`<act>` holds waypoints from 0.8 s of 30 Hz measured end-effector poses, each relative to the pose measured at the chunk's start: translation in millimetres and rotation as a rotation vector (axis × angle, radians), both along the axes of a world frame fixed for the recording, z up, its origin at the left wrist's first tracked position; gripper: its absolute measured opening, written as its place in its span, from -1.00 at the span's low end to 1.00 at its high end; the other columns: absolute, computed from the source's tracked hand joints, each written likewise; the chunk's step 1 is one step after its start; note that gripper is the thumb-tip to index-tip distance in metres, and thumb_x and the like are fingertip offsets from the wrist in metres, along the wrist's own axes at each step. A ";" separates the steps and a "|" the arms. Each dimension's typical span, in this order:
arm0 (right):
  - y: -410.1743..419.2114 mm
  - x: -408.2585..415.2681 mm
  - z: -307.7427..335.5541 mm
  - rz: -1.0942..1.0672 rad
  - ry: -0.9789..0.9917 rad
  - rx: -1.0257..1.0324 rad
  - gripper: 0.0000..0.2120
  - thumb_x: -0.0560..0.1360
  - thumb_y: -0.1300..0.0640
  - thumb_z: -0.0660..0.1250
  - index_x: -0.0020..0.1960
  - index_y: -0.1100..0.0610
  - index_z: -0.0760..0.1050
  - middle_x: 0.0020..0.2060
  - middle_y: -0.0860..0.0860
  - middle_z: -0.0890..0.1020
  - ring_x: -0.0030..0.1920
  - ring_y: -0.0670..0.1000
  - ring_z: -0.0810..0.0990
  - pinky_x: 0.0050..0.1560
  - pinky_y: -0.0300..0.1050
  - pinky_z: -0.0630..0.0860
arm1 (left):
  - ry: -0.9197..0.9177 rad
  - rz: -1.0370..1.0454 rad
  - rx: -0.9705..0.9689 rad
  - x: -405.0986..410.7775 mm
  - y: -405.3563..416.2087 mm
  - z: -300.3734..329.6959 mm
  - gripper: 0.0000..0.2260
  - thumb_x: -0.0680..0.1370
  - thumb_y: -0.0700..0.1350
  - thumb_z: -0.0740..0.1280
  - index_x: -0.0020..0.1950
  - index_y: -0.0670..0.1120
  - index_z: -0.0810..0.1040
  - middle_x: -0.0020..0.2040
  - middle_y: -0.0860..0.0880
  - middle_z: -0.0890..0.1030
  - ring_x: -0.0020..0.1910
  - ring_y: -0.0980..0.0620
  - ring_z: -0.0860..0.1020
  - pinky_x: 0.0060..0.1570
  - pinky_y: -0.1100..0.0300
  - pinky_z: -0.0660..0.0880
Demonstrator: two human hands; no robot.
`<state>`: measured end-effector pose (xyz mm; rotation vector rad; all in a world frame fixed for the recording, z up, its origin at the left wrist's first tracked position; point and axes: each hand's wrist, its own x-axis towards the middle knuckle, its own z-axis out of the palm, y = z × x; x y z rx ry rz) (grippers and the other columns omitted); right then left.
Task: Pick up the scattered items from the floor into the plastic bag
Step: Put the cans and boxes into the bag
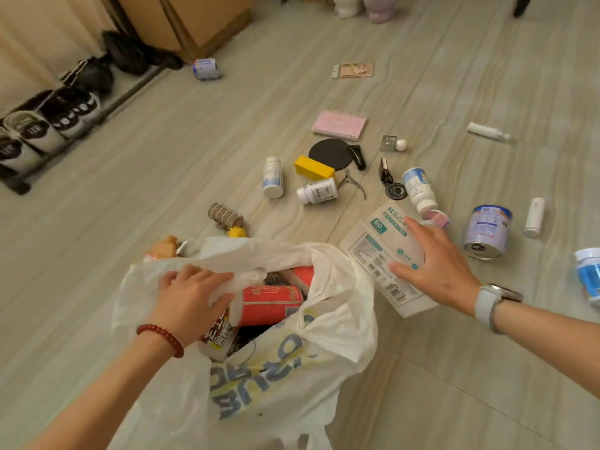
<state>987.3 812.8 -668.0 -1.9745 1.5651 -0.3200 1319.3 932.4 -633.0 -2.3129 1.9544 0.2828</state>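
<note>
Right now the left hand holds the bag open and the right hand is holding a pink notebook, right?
Not quite. In the head view the right hand holds a white box; the pink notebook lies on the floor. The left hand does hold the bag open.

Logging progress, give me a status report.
Left hand grips bag rim. Right hand holds white box beside opening. Bottles still on floor.

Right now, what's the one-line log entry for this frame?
left hand: grips bag rim | right hand: holds flat box beside bag mouth | bag: red packs inside | floor: bottles, can, notebook left
</note>
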 end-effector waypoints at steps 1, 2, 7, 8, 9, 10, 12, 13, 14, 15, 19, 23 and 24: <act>-0.9 11.1 8.0 0.004 -0.084 -0.008 -0.20 0.37 -0.06 0.40 0.48 -0.01 0.07 0.34 0.07 0.29 0.31 0.07 0.34 0.29 0.02 0.33 | -0.070 -0.002 0.023 6.1 4.9 -0.8 -0.65 0.48 0.15 0.24 0.25 0.11 0.49 0.18 0.03 0.57 0.25 -0.09 0.41 0.21 -0.07 0.17; -2.0 22.7 15.6 0.023 -0.150 -0.017 -0.21 0.37 -0.05 0.41 0.48 -0.02 0.08 0.34 0.06 0.30 0.29 0.04 0.34 0.29 0.02 0.35 | -0.101 -0.003 0.006 10.2 8.5 -0.4 -0.66 0.48 0.16 0.23 0.23 0.14 0.50 0.21 0.04 0.55 0.27 -0.09 0.39 0.22 -0.06 0.12; 5.3 85.3 51.5 0.224 -0.260 -0.031 -0.15 0.27 -0.20 0.33 0.47 -0.04 0.10 0.27 -0.02 0.33 0.21 -0.04 0.39 0.23 -0.01 0.44 | -0.184 0.075 -0.364 27.8 11.5 8.5 -0.73 0.42 0.09 0.26 -0.03 -0.01 0.62 0.03 -0.08 0.61 0.07 -0.16 0.51 0.04 -0.08 0.31; 8.7 97.2 56.7 0.262 -0.269 -0.039 -0.15 0.25 -0.21 0.31 0.47 -0.04 0.11 0.27 -0.03 0.33 0.22 -0.04 0.39 0.24 -0.01 0.44 | -0.220 0.146 -0.329 30.7 10.5 11.9 -0.70 0.41 0.07 0.35 0.09 -0.01 0.57 0.13 -0.11 0.56 0.15 -0.18 0.46 0.08 -0.10 0.31; 12.6 108.0 60.7 0.296 -0.272 -0.047 -0.16 0.25 -0.21 0.30 0.46 -0.04 0.11 0.27 -0.04 0.33 0.23 -0.04 0.38 0.24 -0.01 0.44 | -0.229 0.242 -0.239 35.4 9.0 12.3 -0.56 0.39 0.10 0.39 0.23 0.01 0.45 0.24 -0.12 0.48 0.24 -0.19 0.40 0.14 -0.11 0.29; 16.0 118.1 63.5 0.326 -0.273 -0.058 -0.16 0.25 -0.22 0.29 0.46 -0.05 0.11 0.27 -0.05 0.33 0.23 -0.04 0.38 0.26 -0.01 0.42 | -0.192 0.340 -0.118 42.8 7.6 10.9 -0.45 0.41 0.14 0.37 0.34 0.03 0.32 0.31 -0.12 0.42 0.28 -0.19 0.36 0.17 -0.08 0.30; 21.9 135.7 66.9 0.385 -0.267 -0.062 -0.16 0.26 -0.23 0.32 0.46 -0.06 0.11 0.27 -0.05 0.33 0.24 -0.03 0.36 0.28 0.00 0.40 | 0.037 0.492 -0.005 56.9 6.0 8.3 -0.54 0.50 0.07 0.29 0.36 -0.02 0.33 0.30 -0.16 0.47 0.23 -0.19 0.44 0.11 0.02 0.38; 24.6 143.4 68.4 0.418 -0.263 -0.048 -0.17 0.29 -0.22 0.36 0.46 -0.07 0.11 0.28 -0.05 0.33 0.25 -0.03 0.36 0.28 0.02 0.39 | 0.176 0.532 -0.055 63.1 5.8 7.3 -0.67 0.54 -0.02 0.25 0.28 -0.08 0.45 0.23 -0.20 0.53 0.16 -0.19 0.49 0.03 0.08 0.39; 27.2 150.7 69.4 0.454 -0.260 -0.025 -0.19 0.31 -0.19 0.39 0.46 -0.08 0.11 0.29 -0.05 0.33 0.25 -0.04 0.36 0.28 0.04 0.39 | 0.263 0.542 -0.144 67.1 7.0 9.5 -0.75 0.55 -0.09 0.23 0.17 -0.13 0.54 0.15 -0.22 0.58 0.10 -0.20 0.51 -0.03 0.12 0.37; 30.1 157.1 70.6 0.499 -0.249 -0.001 -0.21 0.34 -0.16 0.41 0.45 -0.08 0.12 0.30 -0.05 0.33 0.23 -0.05 0.36 0.28 0.04 0.39 | 0.318 0.555 -0.238 70.7 8.3 13.3 -0.78 0.56 -0.13 0.22 0.10 -0.16 0.59 0.08 -0.22 0.61 0.04 -0.18 0.52 -0.07 0.14 0.34; 46.1 187.9 77.9 0.762 -0.072 -0.068 -0.32 0.36 -0.15 0.39 0.40 -0.06 0.23 0.33 -0.06 0.37 0.28 -0.03 0.35 0.33 -0.10 0.26 | 0.474 0.601 -0.437 82.0 6.5 43.9 -0.82 0.55 -0.13 0.24 -0.05 -0.17 0.62 -0.15 -0.12 0.59 -0.11 -0.06 0.49 -0.12 0.19 0.32; 74.1 231.1 65.2 0.871 0.020 -0.263 -0.45 0.38 -0.16 0.35 0.26 0.10 0.38 0.27 0.06 0.45 0.29 0.14 0.37 0.31 0.04 0.28 | 0.457 0.526 -0.464 83.8 3.9 63.5 -0.84 0.53 -0.13 0.27 -0.10 -0.16 0.62 -0.22 -0.09 0.57 -0.21 -0.02 0.48 -0.33 0.27 0.33; 81.1 239.3 60.8 0.884 -0.003 -0.320 -0.50 0.38 -0.12 0.38 0.20 0.16 0.44 0.29 0.11 0.46 0.31 0.16 0.38 0.32 0.09 0.30 | 0.459 0.523 -0.474 83.2 4.8 63.2 -0.84 0.53 -0.12 0.27 -0.11 -0.16 0.61 -0.23 -0.08 0.56 -0.24 0.00 0.47 -0.33 0.29 0.34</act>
